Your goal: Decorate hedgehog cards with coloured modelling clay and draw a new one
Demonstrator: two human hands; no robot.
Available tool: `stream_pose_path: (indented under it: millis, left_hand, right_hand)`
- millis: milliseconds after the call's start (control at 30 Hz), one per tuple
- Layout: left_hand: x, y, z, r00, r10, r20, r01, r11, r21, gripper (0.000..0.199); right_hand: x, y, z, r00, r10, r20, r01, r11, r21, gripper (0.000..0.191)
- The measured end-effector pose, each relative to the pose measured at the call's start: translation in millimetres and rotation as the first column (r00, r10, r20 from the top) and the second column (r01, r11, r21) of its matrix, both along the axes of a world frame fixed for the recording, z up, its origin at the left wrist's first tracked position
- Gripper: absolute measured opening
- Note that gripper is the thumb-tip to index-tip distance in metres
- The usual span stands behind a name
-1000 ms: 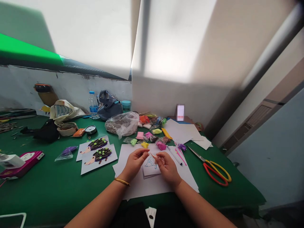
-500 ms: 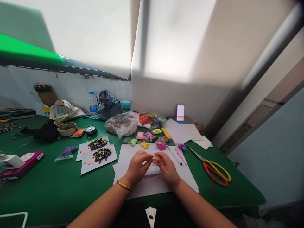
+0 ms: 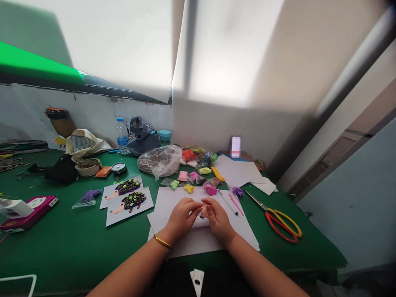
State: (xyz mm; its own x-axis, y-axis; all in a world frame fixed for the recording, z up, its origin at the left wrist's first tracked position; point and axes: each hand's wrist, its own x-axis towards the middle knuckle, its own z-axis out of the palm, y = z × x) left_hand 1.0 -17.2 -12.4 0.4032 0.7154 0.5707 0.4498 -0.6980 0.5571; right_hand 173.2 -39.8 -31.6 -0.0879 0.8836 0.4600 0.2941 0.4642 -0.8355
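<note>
Pale pink clay (image 3: 203, 210), a tiny lump, sits pinched between the fingertips of both hands, which meet over the middle of the white paper (image 3: 173, 198) straight in front of the person. The left hand (image 3: 182, 217) curls in from the left with a gold bangle (image 3: 163, 242) at its wrist; the right hand (image 3: 218, 218) curls in from the right, and both are closed down to a fine pinch on the lump, neither clearly nearer to it than the other. The lump is too small to tell any long axis. Under the hands a small card (image 3: 198, 225) lies on the paper, mostly hidden by the fingers. Just beyond the fingertips, toward the wall, small clear bags of clay (image 3: 210, 189) in pink, yellow, green and purple lie scattered, each holding one coloured lump. Right of them are a pen (image 3: 227, 202) and, farther right on the green bench (image 3: 62, 243), red and yellow scissors (image 3: 280, 220), handles toward the person. Left of the paper lie two hedgehog cards (image 3: 128, 198) with dark spines and green dots, then a purple bag (image 3: 85, 198). Behind, a large plastic bag (image 3: 159, 160) holds something brown, and a water bottle (image 3: 121, 136) stands near the wall.
</note>
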Motion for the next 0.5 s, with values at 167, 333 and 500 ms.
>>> stream_pose_path:
  millis: [167,333,500]
  left_hand:
    - [-1.7,1.1,-2.5,0.997,0.078,-0.017,-0.078,0.997,-0.008,0.015]
    - [-1.5,1.4,-4.2,1.0,0.029,-0.006,-0.03,0.999,-0.046,0.019]
    - [1.5,-1.2,0.8,0.978,-0.078,0.193,0.134,0.944,-0.3,0.03]
  right_hand:
    - [0.4,1.8,-3.1,0.997,0.032,-0.076,-0.038,0.996,-0.081,0.036]
    - [1.1,1.4,-1.0,0.998,-0.001,-0.059,-0.004,0.996,-0.093,0.036]
    - [0.8,2.2,-0.9,0.997,-0.011,-0.071,0.004,0.994,-0.105,0.034]
